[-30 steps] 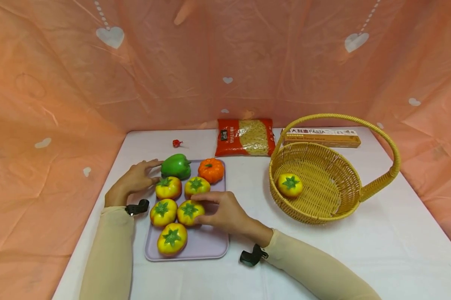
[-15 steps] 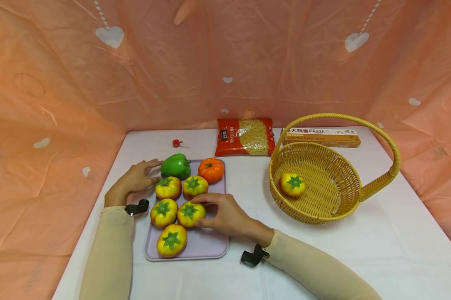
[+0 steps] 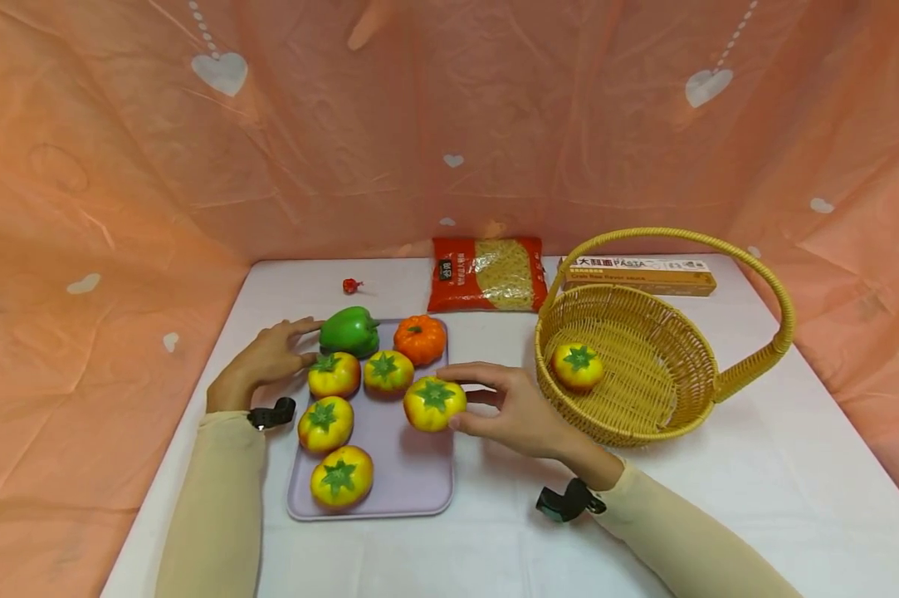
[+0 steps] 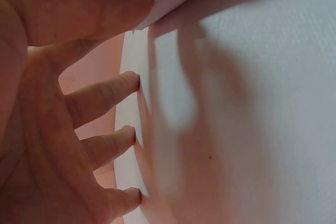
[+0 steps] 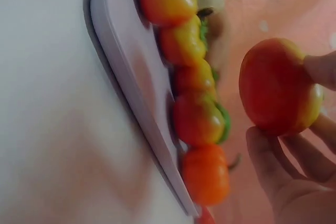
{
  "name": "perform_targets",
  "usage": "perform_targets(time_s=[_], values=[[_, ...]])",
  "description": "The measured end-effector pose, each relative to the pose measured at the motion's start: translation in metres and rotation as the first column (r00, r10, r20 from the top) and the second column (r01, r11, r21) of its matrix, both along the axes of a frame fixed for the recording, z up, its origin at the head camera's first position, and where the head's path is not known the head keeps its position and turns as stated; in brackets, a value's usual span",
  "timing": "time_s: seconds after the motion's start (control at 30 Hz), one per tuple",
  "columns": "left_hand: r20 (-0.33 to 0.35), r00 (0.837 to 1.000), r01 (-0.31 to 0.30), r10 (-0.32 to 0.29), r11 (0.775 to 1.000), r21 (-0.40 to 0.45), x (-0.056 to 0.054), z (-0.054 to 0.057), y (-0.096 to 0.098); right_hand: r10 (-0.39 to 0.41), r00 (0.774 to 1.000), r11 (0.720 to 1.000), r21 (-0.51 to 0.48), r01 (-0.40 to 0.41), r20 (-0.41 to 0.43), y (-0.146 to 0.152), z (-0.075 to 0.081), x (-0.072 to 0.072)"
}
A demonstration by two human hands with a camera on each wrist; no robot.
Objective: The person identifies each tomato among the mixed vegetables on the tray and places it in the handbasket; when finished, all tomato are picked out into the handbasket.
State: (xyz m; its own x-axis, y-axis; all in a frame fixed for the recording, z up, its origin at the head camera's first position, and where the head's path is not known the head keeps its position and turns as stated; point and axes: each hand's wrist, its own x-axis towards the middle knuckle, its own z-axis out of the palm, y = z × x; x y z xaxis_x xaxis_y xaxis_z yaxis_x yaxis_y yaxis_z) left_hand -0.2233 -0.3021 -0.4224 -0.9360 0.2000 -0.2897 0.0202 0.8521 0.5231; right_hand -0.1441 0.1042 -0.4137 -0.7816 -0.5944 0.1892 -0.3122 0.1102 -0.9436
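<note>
My right hand [image 3: 520,411] pinches a yellow-and-red tomato [image 3: 434,404] with a green star-shaped top, held above the right side of the lilac tray [image 3: 412,486]. In the right wrist view the thumb and fingers grip this tomato [image 5: 278,90] by its sides, away from the others. Several like tomatoes [image 3: 325,423] lie on the tray, along with a green bell pepper [image 3: 349,332] and an orange pumpkin [image 3: 421,340]. At the tray's far left edge rests my left hand [image 3: 266,361]; the left wrist view shows its thumb [image 4: 94,11] at the edge and its fingertips down on the tablecloth.
A wicker basket [image 3: 639,428] with a tall handle stands at the right, one tomato [image 3: 578,367] inside. Behind are a red pasta bag [image 3: 486,274], a pasta box [image 3: 643,276] and a small red object [image 3: 352,286]. Pink cloth [image 3: 449,100] hangs around the table.
My right hand has lifted a tomato from the middle of the tray and carried it to the right. The left hand stays in place.
</note>
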Motion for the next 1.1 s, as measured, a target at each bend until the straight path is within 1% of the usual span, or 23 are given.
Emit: perform_targets(time_s=[0.13, 0.2, 0.37, 0.53, 0.6, 0.77, 0.9, 1.1], values=[[0.000, 1.000, -0.002, 0.002, 1.000, 0.001, -0.001, -0.001, -0.001, -0.014, 1.000, 1.000, -0.014, 0.013, -0.016, 0.026, 0.009, 0.004], [-0.002, 1.000, -0.001, 0.001, 1.000, 0.003, -0.001, -0.001, -0.001, -0.032, 0.999, 0.999, -0.018, 0.032, -0.028, 0.039, 0.013, 0.006], [0.005, 1.000, -0.006, 0.006, 1.000, 0.008, 0.000, 0.000, -0.001, -0.079, 0.997, 0.996, -0.052, 0.078, -0.020, 0.072, 0.020, 0.012], [0.008, 1.000, -0.004, 0.004, 1.000, -0.001, 0.001, 0.001, -0.001, -0.102, 0.995, 0.993, -0.062, 0.101, -0.010, 0.102, 0.024, 0.017], [0.007, 1.000, 0.000, 0.000, 1.000, -0.005, 0.000, 0.001, 0.000, -0.112, 0.994, 0.991, -0.073, 0.112, 0.006, 0.113, 0.024, 0.019], [0.022, 1.000, -0.015, 0.015, 1.000, 0.006, 0.000, 0.001, 0.000, -0.139, 0.990, 0.985, -0.103, 0.141, 0.023, 0.140, 0.025, 0.024], [0.029, 0.999, -0.022, 0.022, 1.000, -0.001, 0.001, 0.000, -0.001, -0.148, 0.989, 0.984, -0.093, 0.150, 0.020, 0.159, 0.024, 0.028], [0.020, 1.000, -0.023, 0.023, 1.000, 0.018, 0.000, -0.001, -0.001, -0.219, 0.975, 0.975, -0.032, 0.220, 0.028, 0.181, 0.026, 0.029]])
